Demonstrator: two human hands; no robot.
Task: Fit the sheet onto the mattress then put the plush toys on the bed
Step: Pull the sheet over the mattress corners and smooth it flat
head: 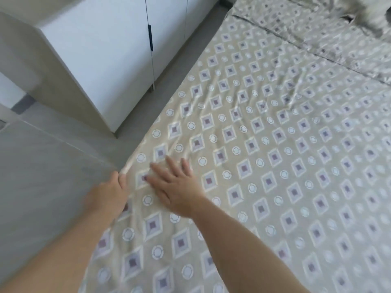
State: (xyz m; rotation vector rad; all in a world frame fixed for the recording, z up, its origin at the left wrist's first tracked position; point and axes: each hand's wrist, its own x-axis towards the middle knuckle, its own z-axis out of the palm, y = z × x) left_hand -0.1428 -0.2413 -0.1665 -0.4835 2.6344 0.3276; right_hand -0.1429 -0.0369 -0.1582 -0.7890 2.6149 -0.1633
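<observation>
A beige sheet [264,144] with a pattern of diamonds and circles lies spread over the mattress, with wrinkles fanning out from the near left edge. My left hand [108,193] is at that left edge of the bed, its fingers curled over the sheet's hem. My right hand [175,187] lies flat on the sheet just beside it, fingers spread and straight. A blurred fluffy grey-white shape [359,11], possibly a plush toy, shows at the top right corner.
A white cabinet [118,49] with a dark handle stands left of the bed across a narrow strip of grey floor [148,106]. A grey panel [42,176] adjoins the bed's near left corner. A pillow or folded bedding [306,32] lies at the bed's far end.
</observation>
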